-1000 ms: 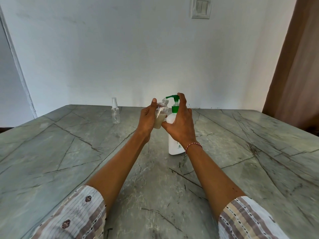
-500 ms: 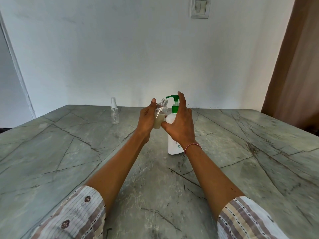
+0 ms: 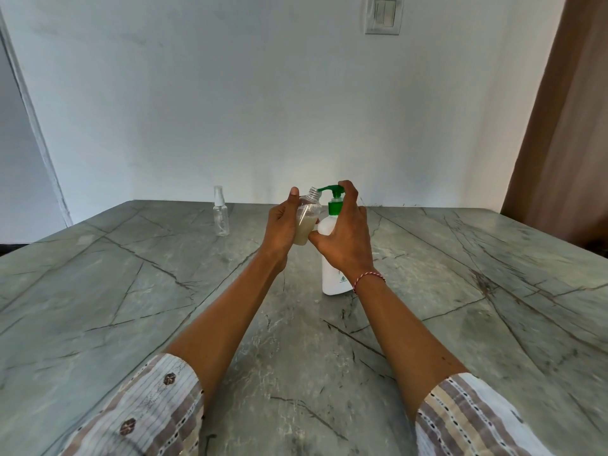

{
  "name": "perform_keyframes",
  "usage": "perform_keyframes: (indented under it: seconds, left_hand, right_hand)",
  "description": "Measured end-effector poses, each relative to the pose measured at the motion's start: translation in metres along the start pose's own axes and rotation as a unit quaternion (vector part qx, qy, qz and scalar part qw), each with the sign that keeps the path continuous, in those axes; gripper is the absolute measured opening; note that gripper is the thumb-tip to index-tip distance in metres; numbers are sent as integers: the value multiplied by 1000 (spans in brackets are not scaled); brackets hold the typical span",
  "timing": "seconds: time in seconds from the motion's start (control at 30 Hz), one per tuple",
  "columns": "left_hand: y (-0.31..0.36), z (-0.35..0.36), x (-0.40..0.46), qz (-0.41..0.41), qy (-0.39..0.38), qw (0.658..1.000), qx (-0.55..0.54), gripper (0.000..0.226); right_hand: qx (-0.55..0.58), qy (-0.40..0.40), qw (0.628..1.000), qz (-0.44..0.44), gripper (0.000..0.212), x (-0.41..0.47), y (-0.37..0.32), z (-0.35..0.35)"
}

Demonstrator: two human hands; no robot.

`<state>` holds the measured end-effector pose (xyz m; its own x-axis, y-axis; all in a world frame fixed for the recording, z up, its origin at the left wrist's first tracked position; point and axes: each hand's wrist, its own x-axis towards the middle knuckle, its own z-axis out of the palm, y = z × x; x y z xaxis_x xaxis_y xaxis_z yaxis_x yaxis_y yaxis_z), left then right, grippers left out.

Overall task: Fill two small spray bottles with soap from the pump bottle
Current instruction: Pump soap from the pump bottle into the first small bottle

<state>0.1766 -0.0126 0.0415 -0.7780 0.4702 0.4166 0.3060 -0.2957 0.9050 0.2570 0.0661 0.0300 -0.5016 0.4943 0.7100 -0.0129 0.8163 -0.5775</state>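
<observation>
My left hand [image 3: 280, 228] grips a small clear spray bottle [image 3: 307, 220], uncapped and tilted, with its threaded mouth under the green spout. Pale soap fills roughly its lower half. A white pump bottle [image 3: 332, 278] with a green pump head [image 3: 335, 196] stands upright on the table. My right hand [image 3: 343, 238] wraps the pump bottle's shoulder, with a finger curled on top of the pump head. A second small clear spray bottle [image 3: 220, 212], capped and looking empty, stands upright at the far left of the table.
The grey-green stone table [image 3: 164, 307] runs to a white wall at the back. A brown curtain [image 3: 566, 126] hangs at the right. A wall switch [image 3: 383, 14] sits high on the wall.
My right finger went from raised above the pump head to curled down on it. The left hand and its bottle stayed put.
</observation>
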Motion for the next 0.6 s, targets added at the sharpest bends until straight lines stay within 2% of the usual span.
perform_keyframes:
  seconds: [0.23, 0.6]
  left_hand:
    - [2, 2, -2, -2, 4, 1000, 2, 38]
    - [0, 1, 0, 5, 3, 1000, 3, 37]
  right_hand:
    - [-13, -4, 1000, 3, 109, 1, 2, 1]
    - [-10, 0, 1000, -3, 96, 0, 1, 1]
